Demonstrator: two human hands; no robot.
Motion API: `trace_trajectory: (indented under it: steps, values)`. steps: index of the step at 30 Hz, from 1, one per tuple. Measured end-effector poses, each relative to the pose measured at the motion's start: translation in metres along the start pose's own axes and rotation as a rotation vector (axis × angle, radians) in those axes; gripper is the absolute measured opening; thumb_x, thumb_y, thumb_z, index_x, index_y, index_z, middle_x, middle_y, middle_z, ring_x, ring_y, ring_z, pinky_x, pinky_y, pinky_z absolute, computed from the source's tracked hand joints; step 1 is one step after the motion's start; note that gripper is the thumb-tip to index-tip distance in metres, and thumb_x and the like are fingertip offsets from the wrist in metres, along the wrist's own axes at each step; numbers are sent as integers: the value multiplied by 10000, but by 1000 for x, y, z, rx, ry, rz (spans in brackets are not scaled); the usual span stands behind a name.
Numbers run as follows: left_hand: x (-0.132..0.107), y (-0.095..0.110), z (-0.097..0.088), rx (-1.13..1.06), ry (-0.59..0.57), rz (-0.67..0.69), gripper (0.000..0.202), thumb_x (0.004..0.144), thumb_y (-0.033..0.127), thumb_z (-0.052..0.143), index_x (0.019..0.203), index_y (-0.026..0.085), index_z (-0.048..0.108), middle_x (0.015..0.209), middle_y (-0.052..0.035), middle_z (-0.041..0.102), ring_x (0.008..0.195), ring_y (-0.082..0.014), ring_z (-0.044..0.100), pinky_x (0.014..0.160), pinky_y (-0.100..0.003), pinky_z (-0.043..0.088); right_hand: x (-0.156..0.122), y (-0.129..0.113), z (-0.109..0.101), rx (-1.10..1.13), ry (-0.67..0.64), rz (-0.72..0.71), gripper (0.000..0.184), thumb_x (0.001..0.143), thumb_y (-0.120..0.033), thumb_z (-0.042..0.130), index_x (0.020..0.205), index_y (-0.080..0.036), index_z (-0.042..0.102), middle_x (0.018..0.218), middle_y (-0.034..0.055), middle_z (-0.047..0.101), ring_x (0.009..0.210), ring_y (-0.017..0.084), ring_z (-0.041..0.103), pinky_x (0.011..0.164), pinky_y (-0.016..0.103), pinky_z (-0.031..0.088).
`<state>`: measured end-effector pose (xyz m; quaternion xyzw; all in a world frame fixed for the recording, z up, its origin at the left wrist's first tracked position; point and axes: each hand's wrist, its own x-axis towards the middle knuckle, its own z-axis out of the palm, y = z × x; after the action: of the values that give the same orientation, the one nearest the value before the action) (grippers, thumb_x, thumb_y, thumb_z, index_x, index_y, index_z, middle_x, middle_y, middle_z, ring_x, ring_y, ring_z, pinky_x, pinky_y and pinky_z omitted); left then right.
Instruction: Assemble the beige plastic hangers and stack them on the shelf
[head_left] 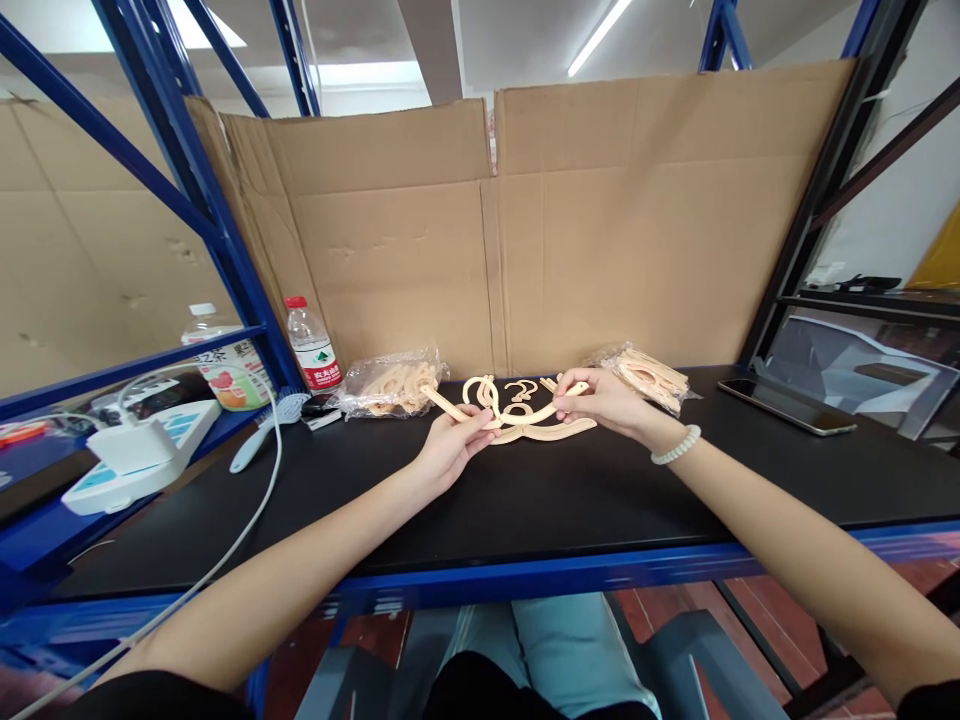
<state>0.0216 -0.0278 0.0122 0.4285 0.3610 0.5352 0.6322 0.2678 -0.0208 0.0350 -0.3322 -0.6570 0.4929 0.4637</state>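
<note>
My left hand (454, 445) pinches a beige clothes hanger (532, 416) near its middle, with one arm sticking out to the upper left. Its other arm reaches across to my right hand (606, 402), whose fingers close around the outer end. Just behind and below lies another beige hanger (559, 431) on the black tabletop (525, 510). Beyond my hands are loose curved hanger hooks (521, 389) and rounded beige pieces (480, 390), partly overlapping. Clear plastic bags of beige hanger parts lie on both sides, a left bag (390, 385) and a right bag (645, 376).
A water bottle (313, 350), a brush (262, 435) and a power strip (142, 460) stand or lie at the left. A white cable (259, 510) crosses the left front edge. A phone (786, 406) lies right. Cardboard (637, 220) walls the back.
</note>
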Motion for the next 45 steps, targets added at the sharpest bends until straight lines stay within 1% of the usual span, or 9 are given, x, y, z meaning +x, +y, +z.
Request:
trace_trajectory:
  steps: [5, 10, 14, 17, 20, 23, 28, 36, 45]
  values:
    - [8, 15, -13, 93, -13, -111, 319, 615, 128, 841, 778, 162, 569, 808, -51, 729, 632, -131, 698, 592, -191, 548, 1, -1, -40, -273, -169, -4, 233, 673, -299, 800, 738, -153, 630, 694, 13, 641, 593, 120, 597, 558, 261, 482]
    - [20, 27, -33, 325, -82, -116, 306, 567, 94, 850, 748, 137, 607, 890, -97, 727, 727, -145, 708, 707, -220, 556, 5, 6, -53, -546, -294, -14, 191, 664, -313, 775, 683, -173, 647, 634, 5, 627, 580, 132, 575, 536, 258, 436]
    - [25, 29, -41, 635, -207, -13, 248, 619, 182, 809, 776, 137, 624, 795, -47, 693, 669, -135, 678, 666, -249, 542, 8, 9, -53, -682, -356, -32, 245, 659, -380, 765, 691, -168, 649, 673, 13, 645, 630, 148, 589, 586, 270, 442]
    - [24, 32, -40, 1022, -313, 170, 175, 668, 223, 747, 773, 153, 625, 732, -2, 659, 621, -135, 647, 608, -247, 496, 8, 8, -51, -724, -387, -2, 303, 667, -437, 757, 712, -157, 649, 711, 25, 658, 658, 158, 600, 620, 283, 452]
    - [19, 37, -37, 1438, -310, 356, 90, 714, 234, 698, 782, 187, 662, 735, 12, 672, 691, -157, 648, 648, -256, 451, 7, 9, -48, -744, -409, 15, 319, 693, -460, 734, 715, -152, 655, 706, 28, 654, 650, 159, 594, 610, 285, 449]
    - [14, 42, -35, 1702, -265, 394, 64, 752, 237, 663, 809, 223, 688, 790, 15, 698, 782, -176, 652, 638, -248, 410, 8, 11, -46, -793, -415, -19, 274, 712, -425, 721, 701, -156, 668, 683, 22, 644, 637, 152, 578, 601, 276, 436]
    - [9, 43, -31, 1845, -269, 447, 66, 773, 260, 630, 784, 230, 688, 878, 13, 691, 832, -170, 636, 594, -234, 372, 8, 17, -46, -897, -371, -50, 205, 702, -358, 729, 702, -156, 692, 657, 17, 631, 626, 149, 564, 593, 270, 417]
    - [6, 41, -29, 1923, -246, 489, 102, 774, 270, 584, 794, 222, 671, 904, 4, 674, 813, -169, 626, 556, -240, 355, 6, 14, -42, -992, -328, -119, 100, 706, -260, 715, 704, -162, 693, 731, 20, 632, 683, 153, 569, 645, 268, 416]
    - [4, 37, -28, 1912, -277, 530, 96, 781, 256, 602, 871, 225, 613, 936, 3, 652, 893, -191, 619, 621, -255, 413, 7, 16, -43, -986, -358, -147, 79, 702, -233, 702, 719, -165, 666, 763, 21, 617, 708, 153, 547, 660, 272, 414]
